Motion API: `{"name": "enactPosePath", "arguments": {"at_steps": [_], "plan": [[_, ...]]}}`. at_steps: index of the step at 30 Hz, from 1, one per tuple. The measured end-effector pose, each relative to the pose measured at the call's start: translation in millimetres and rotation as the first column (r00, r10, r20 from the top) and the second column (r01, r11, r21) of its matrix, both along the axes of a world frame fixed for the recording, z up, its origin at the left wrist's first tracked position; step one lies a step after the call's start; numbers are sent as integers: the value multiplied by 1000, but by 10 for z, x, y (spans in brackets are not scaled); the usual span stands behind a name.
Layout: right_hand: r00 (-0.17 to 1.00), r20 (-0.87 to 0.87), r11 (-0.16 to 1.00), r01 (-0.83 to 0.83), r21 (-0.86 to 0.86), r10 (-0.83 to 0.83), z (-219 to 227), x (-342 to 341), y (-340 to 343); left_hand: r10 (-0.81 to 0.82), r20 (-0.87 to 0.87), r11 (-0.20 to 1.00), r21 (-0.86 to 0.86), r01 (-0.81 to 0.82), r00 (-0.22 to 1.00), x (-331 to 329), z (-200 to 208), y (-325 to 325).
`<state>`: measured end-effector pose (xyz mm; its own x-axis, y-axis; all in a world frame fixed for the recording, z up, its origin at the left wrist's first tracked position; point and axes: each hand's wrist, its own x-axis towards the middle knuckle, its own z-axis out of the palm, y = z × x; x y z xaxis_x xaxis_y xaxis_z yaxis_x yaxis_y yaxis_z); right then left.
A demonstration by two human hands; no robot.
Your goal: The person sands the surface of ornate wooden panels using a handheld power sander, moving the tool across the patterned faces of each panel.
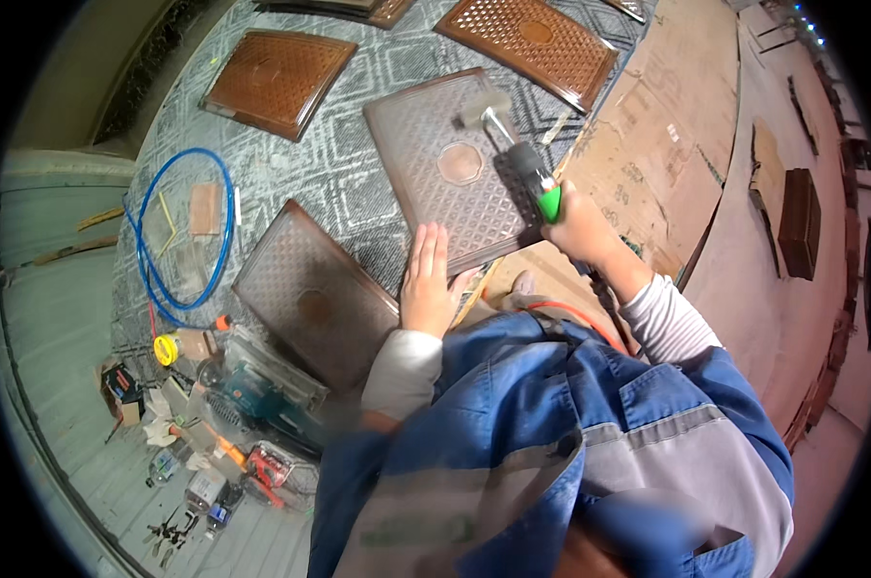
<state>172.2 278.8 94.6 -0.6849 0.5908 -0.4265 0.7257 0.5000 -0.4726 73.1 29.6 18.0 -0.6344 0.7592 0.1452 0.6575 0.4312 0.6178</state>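
A greyish, dusty rectangular panel (411, 130) with a raised diamond pattern and a plain medallion in its centre lies in front of me. On its near left edge my left hand (430, 279) rests with fingers stretched flat and the thumb apart at the edge. My right hand (582, 226) is closed round the green and black body of a handheld rotary tool (527, 166), over the panel's right side. The tool's pale round head (487, 108) is blurred and sits at the far part of the panel; I cannot tell whether it touches.
A similar dusty panel (301, 279) lies left, partly under my left sleeve. Glossy brown panels (279, 82) (541, 43) lie farther back on the patterned cloth. A blue hose (225, 202) loops at left, above a teal power tool (262, 393) and bottles. Cardboard (652, 144) covers the right.
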Motion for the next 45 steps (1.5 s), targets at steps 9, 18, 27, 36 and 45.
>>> {"name": "enactPosePath", "arguments": {"at_steps": [9, 18, 27, 36, 45], "plan": [[996, -68, 999, -53, -6, 53, -80, -903, -23, -36, 91, 999, 21, 34, 995, -23, 8, -43], [998, -12, 998, 60, 12, -60, -120, -976, 42, 242, 485, 900, 211, -381, 840, -232, 79, 123], [936, -94, 903, 297, -310, -340, 422, -324, 376, 324, 881, 826, -86, -557, 344, -983, 150, 763], [934, -211, 919, 210, -334, -290, 277, -108, 303, -22, 952, 708, 230, -668, 305, -729, -8, 747], [945, -202, 875, 139, -464, -257, 664, -105, 219, 118, 980, 538, 74, -839, 162, -453, 720, -1009]]}}
